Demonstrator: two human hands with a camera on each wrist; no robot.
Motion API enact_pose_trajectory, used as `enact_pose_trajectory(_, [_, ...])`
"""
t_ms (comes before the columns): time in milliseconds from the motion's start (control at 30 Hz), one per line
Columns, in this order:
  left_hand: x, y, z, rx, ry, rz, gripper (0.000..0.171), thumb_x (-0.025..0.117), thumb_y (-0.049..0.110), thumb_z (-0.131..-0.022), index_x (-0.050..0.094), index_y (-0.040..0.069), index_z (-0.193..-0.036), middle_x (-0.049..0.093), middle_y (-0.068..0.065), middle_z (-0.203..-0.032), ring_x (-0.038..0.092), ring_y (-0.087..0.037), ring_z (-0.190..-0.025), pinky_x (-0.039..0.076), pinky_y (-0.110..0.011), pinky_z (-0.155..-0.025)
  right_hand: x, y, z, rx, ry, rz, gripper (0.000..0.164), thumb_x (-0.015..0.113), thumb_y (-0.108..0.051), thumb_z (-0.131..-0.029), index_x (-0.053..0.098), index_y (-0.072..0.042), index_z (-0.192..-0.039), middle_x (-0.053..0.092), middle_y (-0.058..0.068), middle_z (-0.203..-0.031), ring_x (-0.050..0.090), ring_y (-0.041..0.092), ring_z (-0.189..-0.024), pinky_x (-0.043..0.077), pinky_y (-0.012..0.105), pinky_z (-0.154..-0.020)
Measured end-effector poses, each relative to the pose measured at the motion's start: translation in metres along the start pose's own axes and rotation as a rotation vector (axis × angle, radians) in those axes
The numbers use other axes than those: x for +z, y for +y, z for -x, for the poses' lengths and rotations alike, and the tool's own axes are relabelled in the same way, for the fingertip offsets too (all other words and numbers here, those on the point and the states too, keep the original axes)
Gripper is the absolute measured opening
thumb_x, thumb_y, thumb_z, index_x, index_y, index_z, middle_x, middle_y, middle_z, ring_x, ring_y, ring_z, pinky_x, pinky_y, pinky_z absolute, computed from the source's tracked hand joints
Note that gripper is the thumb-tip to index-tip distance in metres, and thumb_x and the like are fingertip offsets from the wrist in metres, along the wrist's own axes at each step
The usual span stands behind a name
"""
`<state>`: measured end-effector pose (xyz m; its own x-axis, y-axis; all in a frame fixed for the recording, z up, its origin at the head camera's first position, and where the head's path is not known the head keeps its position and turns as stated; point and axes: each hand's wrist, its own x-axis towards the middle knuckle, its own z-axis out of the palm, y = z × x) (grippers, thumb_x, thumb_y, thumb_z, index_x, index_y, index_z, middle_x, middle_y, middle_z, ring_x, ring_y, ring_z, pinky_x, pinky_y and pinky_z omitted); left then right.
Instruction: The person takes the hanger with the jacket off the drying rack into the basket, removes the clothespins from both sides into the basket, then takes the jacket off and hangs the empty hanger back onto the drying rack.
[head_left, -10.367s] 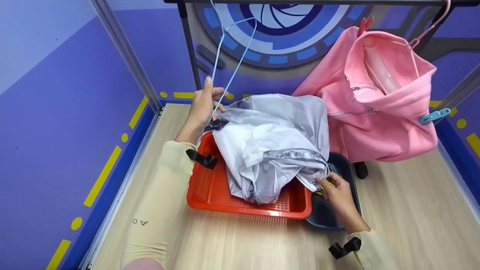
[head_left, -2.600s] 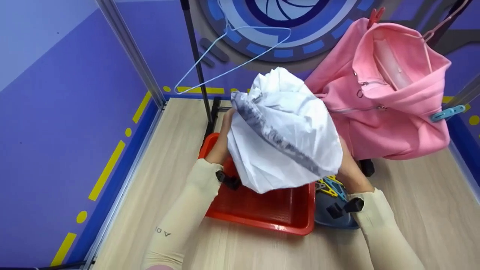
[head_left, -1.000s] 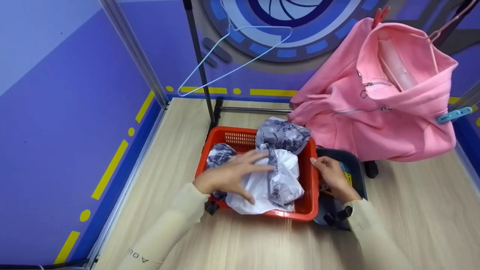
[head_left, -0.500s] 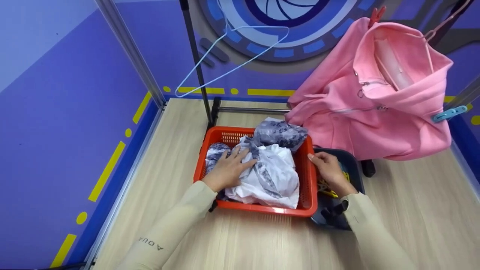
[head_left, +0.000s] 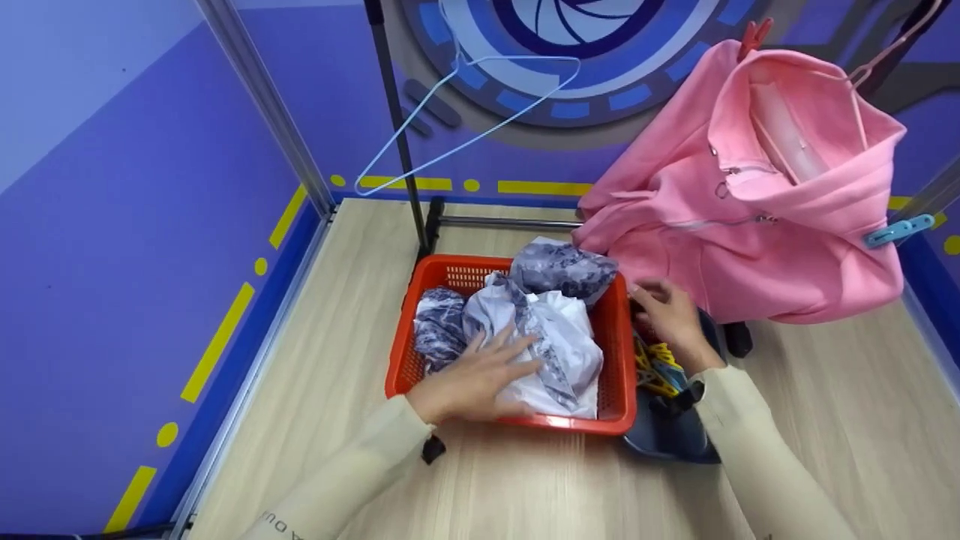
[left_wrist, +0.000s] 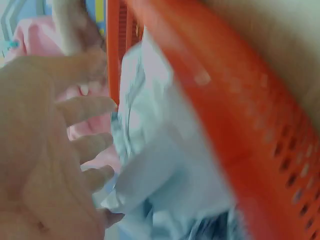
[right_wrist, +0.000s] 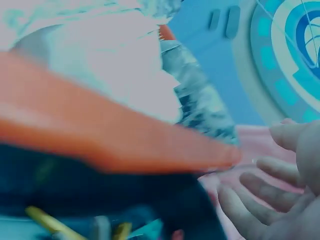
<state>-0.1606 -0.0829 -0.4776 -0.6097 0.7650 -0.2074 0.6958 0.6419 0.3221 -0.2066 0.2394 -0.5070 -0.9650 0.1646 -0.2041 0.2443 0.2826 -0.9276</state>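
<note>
Red basket (head_left: 591, 427), cloth (head_left: 564, 341) inside, left hand nearer.
Cloth lies below and ahead of the left hand (head_left: 474, 381), fingers spread, gripping nothing; right hand (head_left: 669, 321), fingers loosely bent, empty, sits just beside the basket. Cloth's long axis: unclear.

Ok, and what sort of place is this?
Probably a laundry-drying corner, perhaps a staged booth: a pink jacket hangs from a hanger, a red basket holds crumpled cloth, and the back wall's round graphic looks like a washing-machine door.
</note>
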Motion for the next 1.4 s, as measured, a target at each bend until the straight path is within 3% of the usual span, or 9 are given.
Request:
enact_pose_trajectory(167, [0.019,0.002,0.004,0.0,-0.053,0.026,0.11,0.075,0.061,-0.069,0.014,0.03,-0.156,0.0,-0.006,-0.164,-0.001,-0.038,-0.15,0.009,-0.063,-0.117,-0.001,-0.016,-0.019,-0.142,-0.1,0.153,0.047,0.055,-0.025,-0.097,0.049,-0.009,-0.141,0.043,0.022,-0.146,0.042,0.039,-0.133,0.039,0.053,-0.108])
enact_pose_trajectory(367, [0.044,-0.005,-0.001,-0.047,-0.091,0.054,0.096,0.075,0.031,-0.081,0.014,0.033,-0.155,0.007,0.001,-0.164,0.014,-0.029,-0.151,0.02,-0.055,-0.119,0.001,-0.017,-0.036,-0.138,-0.274,0.253,0.04,0.053,-0.02,-0.098,0.056,-0.001,-0.134,0.017,0.022,-0.16,0.014,0.038,-0.149,0.018,0.052,-0.12])
enact_pose_trajectory(600, [0.052,-0.005,-0.005,-0.057,-0.066,0.055,0.087,0.069,0.023,-0.085,0.017,0.037,-0.154,0.012,0.005,-0.163,0.02,-0.023,-0.149,0.023,-0.05,-0.119,0.003,-0.014,-0.038,-0.125,-0.23,0.201,0.04,0.052,-0.022,-0.099,0.057,-0.002,-0.133,0.035,0.017,-0.155,0.029,0.034,-0.144,0.025,0.05,-0.118])
enact_pose_trajectory(867, [0.056,-0.006,-0.005,-0.073,-0.041,0.073,0.087,0.07,0.023,-0.082,0.022,0.036,-0.153,0.016,0.005,-0.163,0.022,-0.022,-0.149,0.023,-0.05,-0.119,0.019,-0.031,-0.016,-0.306,-0.245,0.203,0.035,0.056,-0.025,-0.097,0.064,-0.007,-0.126,0.056,0.013,-0.139,0.045,0.028,-0.134,0.034,0.044,-0.114])
enact_pose_trajectory(1000, [0.056,-0.007,-0.005,-0.083,-0.031,0.066,0.086,0.07,0.023,-0.082,0.023,0.036,-0.153,0.018,0.004,-0.162,0.023,-0.022,-0.149,0.022,-0.049,-0.119,0.027,-0.04,0.006,-0.392,-0.406,0.298,0.027,0.058,-0.026,-0.096,0.072,-0.011,-0.114,0.07,0.008,-0.116,0.061,0.022,-0.099,0.051,0.027,-0.089])
enact_pose_trajectory(1133, [0.056,-0.008,-0.003,-0.097,-0.024,0.057,0.086,0.07,0.024,-0.083,0.022,0.037,-0.153,0.017,0.004,-0.163,0.022,-0.021,-0.149,0.022,-0.05,-0.119,0.035,-0.042,0.025,-0.429,-0.652,0.451,0.024,0.06,-0.028,-0.095,0.076,-0.012,-0.104,0.074,0.008,-0.095,0.061,0.018,-0.075,0.051,0.02,-0.067])
enact_pose_trajectory(1200, [0.056,-0.009,-0.002,-0.105,-0.018,0.055,0.086,0.07,0.025,-0.083,0.022,0.037,-0.153,0.016,0.005,-0.163,0.023,-0.021,-0.149,0.022,-0.05,-0.119,0.038,-0.04,0.031,-0.415,-0.714,0.518,0.025,0.06,-0.03,-0.095,0.076,-0.012,-0.102,0.072,0.008,-0.089,0.058,0.014,-0.07,0.05,0.02,-0.064])
enact_pose_trajectory(1300, [0.056,-0.009,0.0,-0.107,-0.007,0.059,0.085,0.07,0.026,-0.084,0.022,0.036,-0.153,0.017,0.006,-0.163,0.023,-0.021,-0.149,0.022,-0.051,-0.119,0.041,-0.035,0.033,-0.411,-0.675,0.556,0.025,0.059,-0.03,-0.095,0.074,-0.011,-0.102,0.069,0.007,-0.088,0.058,0.013,-0.073,0.051,0.022,-0.067])
enact_pose_trajectory(1400, [0.056,-0.011,0.002,-0.085,-0.01,0.087,0.081,0.067,0.04,-0.086,0.022,0.036,-0.153,0.016,0.005,-0.163,0.022,-0.023,-0.149,0.021,-0.052,-0.119,0.04,-0.031,0.033,-0.437,-0.546,0.492,0.023,0.059,-0.026,-0.096,0.073,-0.01,-0.105,0.069,0.007,-0.094,0.06,0.016,-0.08,0.054,0.028,-0.074])
